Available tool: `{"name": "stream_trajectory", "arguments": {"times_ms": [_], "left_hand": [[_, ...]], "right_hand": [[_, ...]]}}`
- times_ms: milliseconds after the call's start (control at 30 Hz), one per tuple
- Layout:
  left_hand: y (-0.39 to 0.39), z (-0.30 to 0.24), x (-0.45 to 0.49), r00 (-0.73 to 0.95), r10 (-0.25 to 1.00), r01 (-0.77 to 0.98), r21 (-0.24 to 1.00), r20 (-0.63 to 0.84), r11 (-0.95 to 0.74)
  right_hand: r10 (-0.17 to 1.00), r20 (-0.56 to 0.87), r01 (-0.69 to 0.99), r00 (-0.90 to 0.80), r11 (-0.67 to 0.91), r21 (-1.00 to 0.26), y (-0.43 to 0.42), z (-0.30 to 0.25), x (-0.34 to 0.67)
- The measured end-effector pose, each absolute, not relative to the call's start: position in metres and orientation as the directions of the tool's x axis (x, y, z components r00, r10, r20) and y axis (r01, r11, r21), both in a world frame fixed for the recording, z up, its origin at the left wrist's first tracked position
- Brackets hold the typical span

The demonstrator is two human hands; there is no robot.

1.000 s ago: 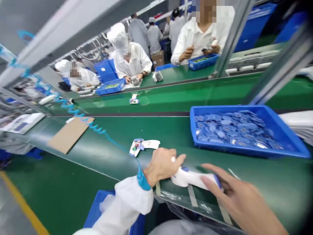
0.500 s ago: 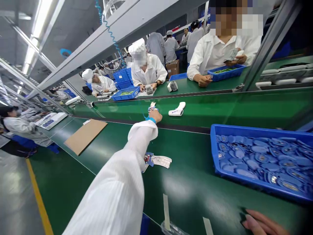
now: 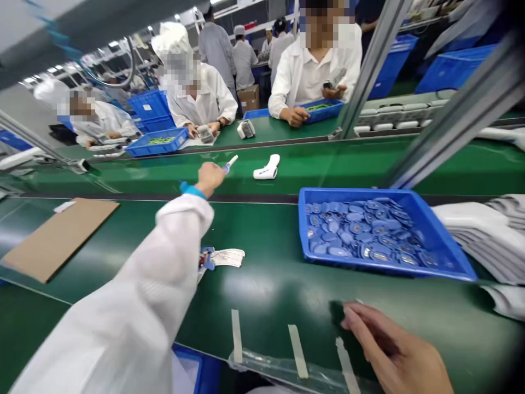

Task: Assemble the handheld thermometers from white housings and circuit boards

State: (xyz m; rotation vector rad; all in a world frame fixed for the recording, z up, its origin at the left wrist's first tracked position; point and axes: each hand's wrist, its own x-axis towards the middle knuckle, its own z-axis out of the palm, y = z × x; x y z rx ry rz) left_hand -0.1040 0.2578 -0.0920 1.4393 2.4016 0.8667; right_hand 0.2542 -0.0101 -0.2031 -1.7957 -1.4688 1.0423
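Head view, places rel. to blue tray:
- L hand closed on white stick, up-left of tray, over far belt
- stick's long axis runs up-right, tip pointing away from hand
- white scanner, L-shaped, lies on far belt just past tray, no hand on it
- R hand open, fingers pointing left, in front of tray over near belt

Disc-filled tray on near conveyor belt, right of cardboard sheet; forehead thermometer on far belt behind.
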Motion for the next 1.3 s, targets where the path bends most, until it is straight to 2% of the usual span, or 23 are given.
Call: {"name": "stream_trajectory", "arguments": {"times_ms": [100, 167, 233, 300, 333, 367, 433, 500, 600, 667, 767, 833, 867, 933, 1000, 1067, 1167, 1233, 1300], "left_hand": [[0.186, -0.066, -0.094, -0.304, 0.940, 0.745, 0.654, 0.156, 0.132], [0.124, -0.060, -0.077, 0.010, 0.963, 0.668, 0.715, 0.268, -0.206], [0.064, -0.068, -0.054, 0.237, 0.914, 0.606, 0.685, 0.331, -0.405], [0.015, -0.088, -0.029, 0.414, 0.852, 0.522, 0.683, 0.320, -0.510], [-0.003, -0.100, -0.018, 0.445, 0.848, 0.485, 0.719, 0.287, -0.498], [-0.017, -0.113, -0.008, 0.415, 0.873, 0.461, 0.769, 0.256, -0.444], [-0.030, -0.137, 0.008, 0.251, 0.954, 0.380, 0.890, 0.162, -0.251], [-0.030, -0.154, 0.021, 0.123, 0.992, 0.212, 0.976, 0.030, -0.056], [-0.019, -0.163, 0.035, 0.200, 0.970, -0.003, 0.990, -0.138, 0.142], [-0.011, -0.160, 0.041, 0.216, 0.961, -0.037, 0.982, -0.172, 0.184], [-0.007, -0.149, 0.043, 0.142, 0.984, 0.075, 0.992, -0.107, 0.097], [-0.006, -0.142, 0.043, 0.126, 0.992, 0.232, 0.973, -0.021, -0.009], [-0.007, -0.140, 0.044, 0.129, 0.991, 0.301, 0.952, 0.024, -0.062], [-0.007, -0.138, 0.045, 0.147, 0.984, 0.388, 0.908, 0.105, -0.155], [-0.008, -0.139, 0.047, 0.182, 0.970, 0.425, 0.877, 0.162, -0.226], [-0.008, -0.140, 0.048, 0.223, 0.946, 0.479, 0.819, 0.233, -0.315], [-0.008, -0.142, 0.045, 0.271, 0.896, 0.666, 0.604, 0.352, -0.438], [-0.006, -0.142, 0.040, 0.246, 0.883, 0.762, 0.483, 0.399, -0.431], [-0.003, -0.142, 0.032, 0.133, 0.893, 0.780, 0.511, 0.430, -0.362]], "right_hand": [[0.936, -0.345, 0.203, -0.064, -0.327, -0.923, 0.000, -0.161, 0.243], [0.911, -0.359, -0.066, -0.203, -0.379, -0.923, 0.007, -0.139, 0.231], [0.891, -0.354, -0.270, -0.284, -0.428, -0.862, 0.011, -0.126, 0.221], [0.884, -0.399, -0.351, -0.243, -0.464, -0.813, 0.008, -0.125, 0.215], [0.884, -0.428, -0.353, -0.187, -0.468, -0.810, 0.004, -0.128, 0.214], [0.884, -0.449, -0.340, -0.128, -0.465, -0.818, 0.000, -0.132, 0.214], [0.892, -0.448, -0.304, -0.055, -0.442, -0.844, -0.011, -0.142, 0.216], [0.910, -0.409, -0.249, -0.076, -0.414, -0.875, -0.021, -0.151, 0.219], [0.909, -0.378, -0.064, -0.175, -0.393, -0.917, -0.027, -0.158, 0.227], [0.914, -0.360, 0.010, -0.187, -0.365, -0.931, -0.025, -0.158, 0.236], [0.963, -0.266, 0.090, -0.036, -0.262, -0.961, -0.015, -0.151, 0.251], [0.993, -0.113, 0.274, 0.041, -0.120, -0.954, -0.008, -0.143, 0.256], [1.000, -0.016, 0.383, 0.014, -0.020, -0.924, -0.006, -0.138, 0.255], [0.976, 0.173, 0.559, -0.131, 0.217, -0.800, -0.001, -0.131, 0.246], [0.913, 0.300, 0.655, -0.276, 0.407, -0.636, 0.000, -0.124, 0.233], [0.861, 0.369, 0.732, -0.349, 0.496, -0.467, -0.001, -0.116, 0.221], [0.808, 0.432, 0.792, -0.401, 0.543, -0.280, -0.006, -0.097, 0.218], [0.824, 0.449, 0.799, -0.347, 0.510, -0.319, -0.008, -0.085, 0.226], [0.918, 0.334, 0.759, -0.216, 0.373, -0.534, -0.005, -0.082, 0.239]]}}
